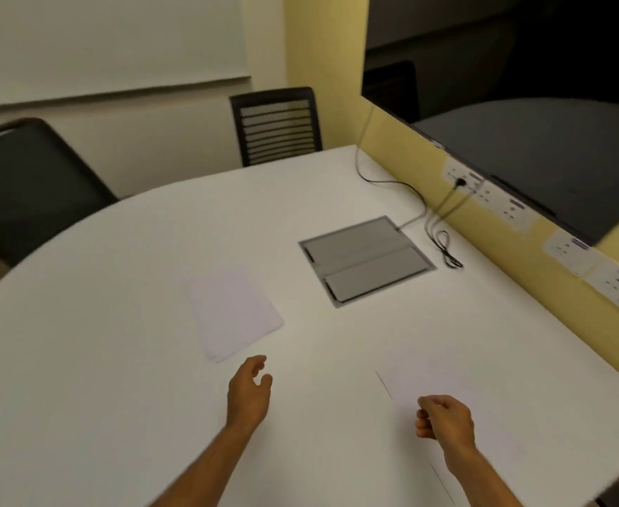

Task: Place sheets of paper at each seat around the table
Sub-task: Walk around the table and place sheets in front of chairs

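- left hand (247,391) over the desk (117,360), fingers loosely apart, just short of the paper stack (233,312)
- right hand (445,418) fingers curled together on a single sheet (443,382) lying flat at the near right edge
- stack lies mid-desk, left of the grey floor-box lid (366,259)

Meeting room: table (117,360), chairs (277,124), screen (520,86)

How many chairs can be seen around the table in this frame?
2: a solid-backed chair at the table's far left edge, and a slatted-back chair at the far side near the yellow wall. Others may sit outside the view.
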Demonstrator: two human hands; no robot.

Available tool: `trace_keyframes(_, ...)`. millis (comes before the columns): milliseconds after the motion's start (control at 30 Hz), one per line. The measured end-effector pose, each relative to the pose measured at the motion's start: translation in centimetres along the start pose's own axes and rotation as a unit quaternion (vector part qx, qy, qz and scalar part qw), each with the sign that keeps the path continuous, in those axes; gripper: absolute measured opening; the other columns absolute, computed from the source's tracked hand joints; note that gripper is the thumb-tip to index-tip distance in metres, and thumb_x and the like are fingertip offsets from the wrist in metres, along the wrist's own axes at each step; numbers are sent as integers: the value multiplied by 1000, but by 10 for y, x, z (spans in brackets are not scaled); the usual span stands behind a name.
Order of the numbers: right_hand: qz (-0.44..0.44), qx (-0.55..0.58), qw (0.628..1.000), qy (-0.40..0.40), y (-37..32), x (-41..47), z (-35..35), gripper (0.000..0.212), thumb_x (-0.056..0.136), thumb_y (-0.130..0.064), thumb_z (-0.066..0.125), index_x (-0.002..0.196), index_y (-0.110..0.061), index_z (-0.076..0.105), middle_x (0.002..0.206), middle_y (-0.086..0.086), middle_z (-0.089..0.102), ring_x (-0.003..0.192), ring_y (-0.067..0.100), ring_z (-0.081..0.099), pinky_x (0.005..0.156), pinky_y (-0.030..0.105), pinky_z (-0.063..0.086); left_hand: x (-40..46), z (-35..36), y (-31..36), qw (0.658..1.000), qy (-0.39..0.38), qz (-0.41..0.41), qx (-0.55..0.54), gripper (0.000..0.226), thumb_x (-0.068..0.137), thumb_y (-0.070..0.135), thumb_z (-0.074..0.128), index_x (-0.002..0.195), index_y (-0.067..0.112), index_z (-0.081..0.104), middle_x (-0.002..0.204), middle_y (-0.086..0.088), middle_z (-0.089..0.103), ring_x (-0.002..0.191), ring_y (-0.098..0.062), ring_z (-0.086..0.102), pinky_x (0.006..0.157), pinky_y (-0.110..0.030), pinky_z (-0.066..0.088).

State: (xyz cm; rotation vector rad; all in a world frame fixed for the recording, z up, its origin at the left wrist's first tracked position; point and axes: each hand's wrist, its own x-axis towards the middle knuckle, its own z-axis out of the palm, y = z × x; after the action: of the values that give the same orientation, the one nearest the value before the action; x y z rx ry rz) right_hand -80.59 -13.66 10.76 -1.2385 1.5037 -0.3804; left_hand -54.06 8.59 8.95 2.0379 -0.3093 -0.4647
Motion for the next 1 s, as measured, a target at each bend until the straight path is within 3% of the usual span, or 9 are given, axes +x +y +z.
trace_keyframes(133, -16, -7, 997, -69, -28, -16, 42, 6, 90, -4, 66, 95, 0, 69, 81, 28, 72, 62, 33, 65, 63, 46, 62, -2, -76, -12, 998, 47, -51, 4, 31, 91, 2, 64, 119, 14, 63, 113, -4, 66, 103, -21, 63, 86, -27, 48)
trace_keyframes(300, -28, -35, 992, -117, -50, -28, 78, 6, 90, -6, 67, 95, -3, 70, 86, 24, 72, 65, 31, 64, 57, 39, 57, 15, -129, -31, 992, 59, -112, 13, 32, 90, 6, 65, 120, 14, 62, 106, -7, 68, 93, -23, 64, 70, -26, 47)
trace_keyframes(533, -87, -115, 977, -159, -63, -76, 140, 12, 88, -15, 69, 81, -5, 71, 71, 17, 71, 57, 25, 60, 50, 33, 50, -7, -171, -46, 986, 86, -144, -14, 25, 90, 3, 62, 107, 21, 66, 93, -6, 71, 89, -29, 68, 59, -18, 47)
trace_keyframes(633, -133, -143, 960, -203, -70, -119, 175, 15, 87, -16, 70, 76, -7, 71, 63, 14, 70, 53, 25, 59, 47, 33, 48, -29, -207, -46, 987, 95, -126, -19, 26, 90, 9, 67, 111, 23, 66, 99, -1, 71, 98, -22, 68, 71, -8, 47)
trace_keyframes(700, -169, -157, 943, -241, -78, -150, 202, 13, 87, -16, 71, 77, -9, 71, 63, 11, 71, 56, 25, 60, 50, 35, 49, -43, -243, -42, 987, 108, -115, -1, 31, 91, 16, 68, 121, 23, 64, 111, 2, 68, 108, -16, 64, 86, -12, 44)
trace_keyframes(833, -264, -175, 894, -317, -98, -219, 258, 6, 87, -17, 70, 83, -20, 72, 69, 1, 75, 68, 20, 68, 68, 42, 56, -81, -322, -30, 979, 167, -109, 36, 44, 92, 27, 66, 135, 21, 56, 128, 2, 62, 119, -15, 58, 98, -20, 40)
trace_keyframes(1000, -339, -170, 830, -410, -108, -312, 314, 17, 88, -23, 69, 104, -20, 74, 94, 0, 76, 89, 14, 69, 79, 29, 48, -155, -401, -24, 958, 240, -147, 62, 64, 92, 35, 65, 150, 20, 41, 150, 0, 47, 137, -21, 46, 112, -30, 35)
